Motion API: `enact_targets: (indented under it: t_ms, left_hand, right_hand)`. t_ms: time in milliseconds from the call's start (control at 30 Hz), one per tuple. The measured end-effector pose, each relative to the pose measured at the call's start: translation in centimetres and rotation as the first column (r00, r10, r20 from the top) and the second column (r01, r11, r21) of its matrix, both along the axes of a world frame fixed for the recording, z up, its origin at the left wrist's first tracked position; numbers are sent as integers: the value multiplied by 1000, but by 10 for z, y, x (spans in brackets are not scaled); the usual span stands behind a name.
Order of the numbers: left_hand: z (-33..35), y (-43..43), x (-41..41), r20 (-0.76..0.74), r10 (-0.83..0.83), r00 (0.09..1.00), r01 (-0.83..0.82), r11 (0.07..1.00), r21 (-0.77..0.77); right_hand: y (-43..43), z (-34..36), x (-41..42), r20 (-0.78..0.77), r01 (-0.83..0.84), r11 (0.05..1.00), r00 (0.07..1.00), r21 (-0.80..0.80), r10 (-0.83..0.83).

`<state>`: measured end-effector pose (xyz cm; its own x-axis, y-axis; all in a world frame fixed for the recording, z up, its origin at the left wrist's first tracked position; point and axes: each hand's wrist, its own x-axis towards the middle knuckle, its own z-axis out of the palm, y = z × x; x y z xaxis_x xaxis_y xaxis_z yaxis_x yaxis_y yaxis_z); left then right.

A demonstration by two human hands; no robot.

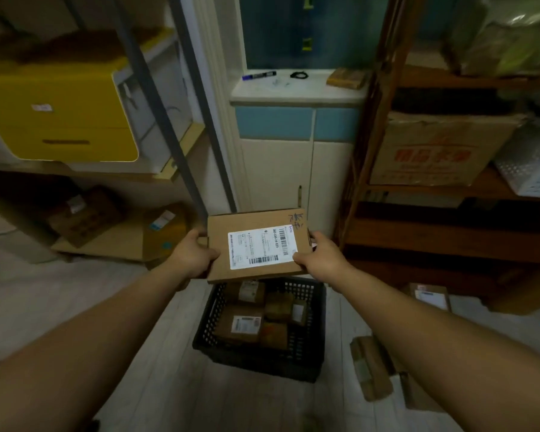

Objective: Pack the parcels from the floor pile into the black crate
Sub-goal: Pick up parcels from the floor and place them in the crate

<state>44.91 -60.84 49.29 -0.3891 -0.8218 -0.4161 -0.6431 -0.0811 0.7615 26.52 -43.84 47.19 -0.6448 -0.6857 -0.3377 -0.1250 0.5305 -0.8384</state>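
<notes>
I am holding a flat cardboard parcel (256,244) at the frame's centre, left hand (194,254) gripping its left edge, right hand (321,257) gripping its right edge. The black crate (262,366), just below it in frame, is holding 4 smaller parcels (242,324).

- left hand (194,256): bare, uncovered to the wrist.
- right hand (321,259): bare, same.
- left forearm (106,332): bare skin from wrist to the frame edge; looks broad near the lens.
- right forearm (434,332): bare likewise, wrist to frame edge.
- finer surface detail: too blurred to tell.
</notes>
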Motion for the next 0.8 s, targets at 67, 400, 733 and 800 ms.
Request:
enact_targets:
  t_ms: [67, 400, 733, 800]
  left_hand:
    - [-16, -22, -2, 58, -63, 996, 63, 998, 3]
    - [-117, -102, -1, 85, -512, 855, 517, 853, -67]
    - [-366, -142, 26, 355, -729, 586, 775, 632, 17]
    - [-429, -144, 27, 376, -749, 545, 791, 609, 67]
  right_hand:
    - [-20, -14, 0, 4, -4, 1000, 1000, -2, 4]
    - [-71, -101, 39, 28, -74, 994, 997, 81, 72]
    - [-107, -339, 78, 30, -173, 961, 985, 216, 171]
    - [-113, -400, 80, 35, -198, 953, 980, 231, 195]
